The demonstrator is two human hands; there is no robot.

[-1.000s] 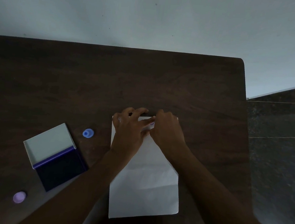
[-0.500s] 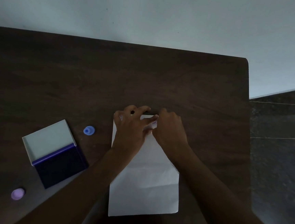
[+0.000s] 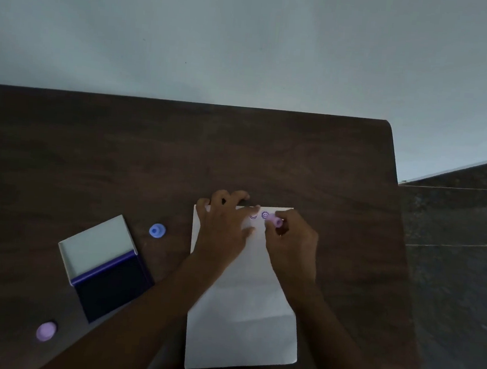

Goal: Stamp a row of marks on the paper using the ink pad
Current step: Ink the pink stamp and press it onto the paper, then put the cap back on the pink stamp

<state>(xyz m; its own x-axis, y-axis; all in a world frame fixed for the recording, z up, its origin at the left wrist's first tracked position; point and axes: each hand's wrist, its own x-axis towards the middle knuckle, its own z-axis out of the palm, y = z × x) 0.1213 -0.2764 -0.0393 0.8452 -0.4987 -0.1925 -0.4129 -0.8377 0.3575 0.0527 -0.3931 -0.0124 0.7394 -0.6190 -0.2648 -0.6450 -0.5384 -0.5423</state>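
Observation:
A white sheet of paper [image 3: 242, 316] lies on the dark wooden table [image 3: 180, 155]. Near its top edge two purple smiley marks [image 3: 264, 215] sit side by side. My right hand [image 3: 292, 247] holds a small pink-purple stamp [image 3: 275, 221] tilted just right of the marks, lifted off the sheet. My left hand [image 3: 223, 229] lies flat with fingers spread on the paper's top left part, partly covering the left mark. The open ink pad [image 3: 110, 284], with a dark blue pad and a pale lid, rests to the left of the paper.
A blue stamp [image 3: 157, 231] stands between the ink pad and the paper. A pale purple stamp [image 3: 46, 331] sits near the table's front left. The table's right edge [image 3: 394, 227] drops to a dark tiled floor. A pale wall stands behind the table.
My right hand has drawn back to the right and tipped the stamp up, uncovering two purple marks on the paper's top edge. My left hand stays pressed on the sheet.

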